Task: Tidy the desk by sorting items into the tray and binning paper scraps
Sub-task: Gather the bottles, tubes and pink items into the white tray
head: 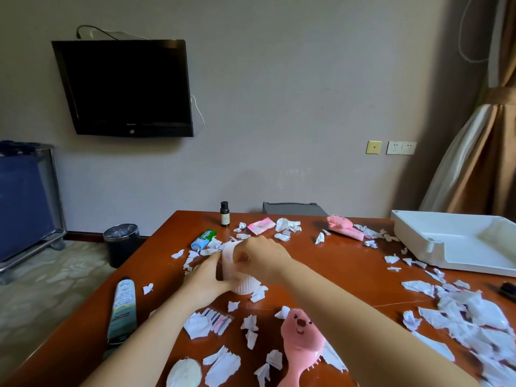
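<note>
Both hands clamp the pink ribbed cup (245, 287) mid-desk: left hand (205, 277) wraps its side, right hand (262, 259) curls over the rim. We'd keep it steady w/ both, then carry it to the tray (418, 238), far right.

Red-brown desk (335, 275) strewn with white paper scraps (485, 311), thickest right; white tray (413, 238) far right, dark bottle (224, 215), green tube (203, 239), pink sachet (261, 225) and pink plush (342, 223) along far side, ribbed cup (245, 286) mid-desk, spray can (122, 311) left edge, pink hairbrush (300, 342) near front.
</note>
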A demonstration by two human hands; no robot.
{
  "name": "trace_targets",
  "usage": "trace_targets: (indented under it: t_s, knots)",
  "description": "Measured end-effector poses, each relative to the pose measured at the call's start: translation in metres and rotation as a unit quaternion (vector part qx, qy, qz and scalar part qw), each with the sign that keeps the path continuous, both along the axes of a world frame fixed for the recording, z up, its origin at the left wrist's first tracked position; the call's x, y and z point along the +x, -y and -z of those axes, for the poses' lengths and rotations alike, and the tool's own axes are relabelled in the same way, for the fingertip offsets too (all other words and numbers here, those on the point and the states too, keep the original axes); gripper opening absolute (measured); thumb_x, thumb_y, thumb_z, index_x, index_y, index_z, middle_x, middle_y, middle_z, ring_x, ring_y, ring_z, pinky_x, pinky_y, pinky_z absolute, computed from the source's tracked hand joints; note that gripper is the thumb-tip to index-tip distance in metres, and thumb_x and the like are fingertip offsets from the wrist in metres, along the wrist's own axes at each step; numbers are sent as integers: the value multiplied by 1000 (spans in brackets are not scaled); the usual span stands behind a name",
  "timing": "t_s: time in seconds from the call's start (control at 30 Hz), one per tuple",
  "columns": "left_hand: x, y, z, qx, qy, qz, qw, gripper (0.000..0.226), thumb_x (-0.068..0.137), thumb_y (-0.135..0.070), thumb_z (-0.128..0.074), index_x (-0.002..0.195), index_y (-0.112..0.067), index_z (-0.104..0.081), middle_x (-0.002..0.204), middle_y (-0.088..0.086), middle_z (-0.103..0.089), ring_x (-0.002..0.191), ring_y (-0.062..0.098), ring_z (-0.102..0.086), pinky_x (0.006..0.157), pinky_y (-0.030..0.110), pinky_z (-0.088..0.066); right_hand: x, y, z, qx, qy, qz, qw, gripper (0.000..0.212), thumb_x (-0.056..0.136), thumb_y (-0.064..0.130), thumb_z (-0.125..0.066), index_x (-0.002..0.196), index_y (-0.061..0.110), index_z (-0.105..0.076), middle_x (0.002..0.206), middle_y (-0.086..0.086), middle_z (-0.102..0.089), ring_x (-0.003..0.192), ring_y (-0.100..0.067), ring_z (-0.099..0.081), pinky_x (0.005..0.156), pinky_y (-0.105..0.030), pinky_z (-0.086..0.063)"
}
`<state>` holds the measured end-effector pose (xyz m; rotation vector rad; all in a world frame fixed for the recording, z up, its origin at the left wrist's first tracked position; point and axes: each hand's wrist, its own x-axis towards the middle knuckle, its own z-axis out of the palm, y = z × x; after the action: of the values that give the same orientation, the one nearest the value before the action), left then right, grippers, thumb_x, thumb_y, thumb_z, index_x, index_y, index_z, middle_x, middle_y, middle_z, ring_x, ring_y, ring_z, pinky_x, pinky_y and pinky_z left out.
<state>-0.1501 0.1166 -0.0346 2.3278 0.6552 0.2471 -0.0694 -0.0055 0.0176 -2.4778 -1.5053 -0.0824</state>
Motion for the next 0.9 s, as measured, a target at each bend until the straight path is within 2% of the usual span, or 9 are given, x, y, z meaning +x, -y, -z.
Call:
trace_targets:
  t_s: [0.1,0.23,0.3,0.33,0.43,0.5,0.57,0.7,0.9]
  knots:
    - [0,-1,-11,-24,24,24,999,71,82,-25,-70,142,-25,-33,147,0,-43,134,23,-41,107,43,-42,17,6,-11,51,-58,-8,997,18,87,9,-53,91,2,-69,92,-14,-67,83,-33,-62,72,-43,-54]
    - [7,3,-25,2,37,48,998,73,83,-32,-69,144,-22,-30,149,-1,-39,135,20,-40,106,37,-42,41,14,-16,94,-72,37,992,26,90,4,-45,87,7,-71,89,-8,-69,76,-23,-60,66,-30,-53]
    - [11,8,-30,47,17,51,997,79,83,-42,-66,147,-21,-26,152,0,-33,137,20,-36,105,36,-41,48,17,-12,67,-90,56,992,31,95,7,-40,82,9,-68,81,-5,-63,68,-18,-52,53,-17,-39]
    - [14,10,-33,68,1,54,996,84,82,-47,-65,148,-20,-22,155,0,-28,140,21,-32,107,37,-39,50,17,-9,52,-99,63,992,32,97,8,-37,88,5,-68,83,-9,-63,69,-19,-51,52,-18,-36]
    - [23,16,-38,90,-38,70,993,98,79,-55,-64,152,-21,-7,160,1,-10,146,23,-18,114,42,-30,52,14,0,30,-141,64,988,35,100,12,-32,112,-4,-61,105,-20,-62,87,-26,-54,71,-33,-42]
    - [26,19,-37,95,-56,75,991,101,79,-57,-62,152,-20,-3,161,1,-5,147,23,-14,114,41,-27,53,11,4,53,-183,64,980,35,101,18,-34,120,3,-59,113,-14,-61,98,-24,-54,81,-32,-42]
    - [27,19,-32,111,-59,75,989,100,78,-60,-60,152,-21,-6,161,-1,-7,147,22,-15,114,41,-29,58,5,11,74,-220,61,971,35,101,22,-36,125,8,-58,117,-8,-62,101,-19,-55,83,-26,-42]
    - [27,12,-24,104,-36,92,990,90,74,-60,-61,148,-28,-21,155,-6,-25,139,18,-31,108,41,-38,70,-11,23,71,-284,67,954,34,98,22,-42,126,11,-59,104,-1,-61,91,-13,-51,72,-21,-40]
    - [28,15,-30,173,-73,81,979,88,77,-60,-59,148,-27,-19,155,-4,-25,141,20,-27,111,43,-34,77,-16,32,88,-322,64,940,33,97,23,-45,123,9,-60,90,4,-58,82,-12,-52,65,-18,-39]
